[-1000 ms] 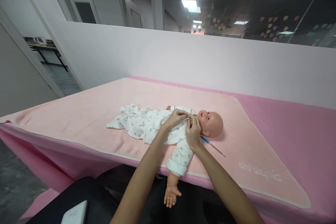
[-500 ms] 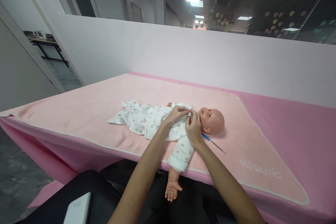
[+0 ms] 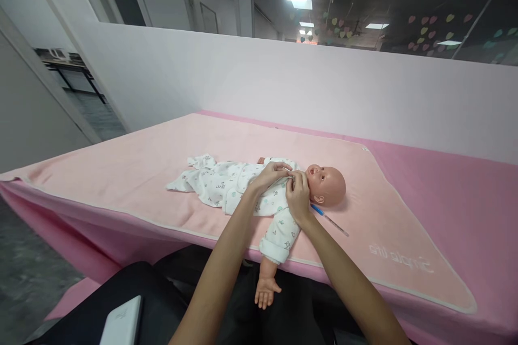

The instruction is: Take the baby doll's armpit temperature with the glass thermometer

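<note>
A baby doll [image 3: 329, 186] lies on its back with its head to the right, dressed in white printed clothes [image 3: 220, 183]. Over its upper chest, my left hand [image 3: 273, 175] is closed in a pinch on the neckline of the shirt. My right hand [image 3: 298, 194] pinches there too, close beside the doll's chin, and the fingertips of both hands nearly meet. The small bit of white cloth between them is mostly hidden. One doll arm [image 3: 267, 283] hangs over the front edge of the table. A blue-capped pen [image 3: 329, 220] lies next to the doll's head.
The doll rests on a peach mat [image 3: 141, 156] over a pink tablecloth [image 3: 477, 199]. Behind the table stands a white low wall [image 3: 283, 86] with glass above it. A white flat device [image 3: 121, 323] lies on my dark-clothed leg.
My fingers have shifted slightly at the neckline, and the small whitish bit between the fingertips shows less. The doll and pen have stayed put.
</note>
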Demonstrator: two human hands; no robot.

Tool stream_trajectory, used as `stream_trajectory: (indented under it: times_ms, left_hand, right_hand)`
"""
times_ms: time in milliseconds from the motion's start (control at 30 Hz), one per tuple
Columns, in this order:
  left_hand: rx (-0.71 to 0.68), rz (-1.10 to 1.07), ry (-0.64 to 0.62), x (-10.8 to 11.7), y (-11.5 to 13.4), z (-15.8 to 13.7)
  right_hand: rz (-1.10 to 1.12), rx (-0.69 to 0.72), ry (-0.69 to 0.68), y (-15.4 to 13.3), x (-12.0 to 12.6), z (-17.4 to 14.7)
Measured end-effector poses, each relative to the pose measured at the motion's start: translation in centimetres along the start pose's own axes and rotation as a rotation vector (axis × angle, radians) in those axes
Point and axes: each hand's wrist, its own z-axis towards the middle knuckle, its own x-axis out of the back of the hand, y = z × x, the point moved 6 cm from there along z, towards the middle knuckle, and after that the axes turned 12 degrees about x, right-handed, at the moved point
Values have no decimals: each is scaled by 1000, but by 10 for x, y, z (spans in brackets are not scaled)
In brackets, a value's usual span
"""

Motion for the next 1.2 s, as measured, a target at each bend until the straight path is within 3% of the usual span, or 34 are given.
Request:
stream_trajectory:
  times_ms: [233,633,867,1200]
  left_hand:
    - [-16,79,49,2,-3,2]
    - [9,11,44,6,-5,5]
    - [-8,80,-139,-3,6,-7]
    - [-15,178,-5,3,7,-6]
  right_hand:
    - [53,21,104,1,4,-2]
    - [47,-21,36,4,0,0]
    - [85,-85,58,6,2,-1]
    - [103,-103,61,7,0,-5]
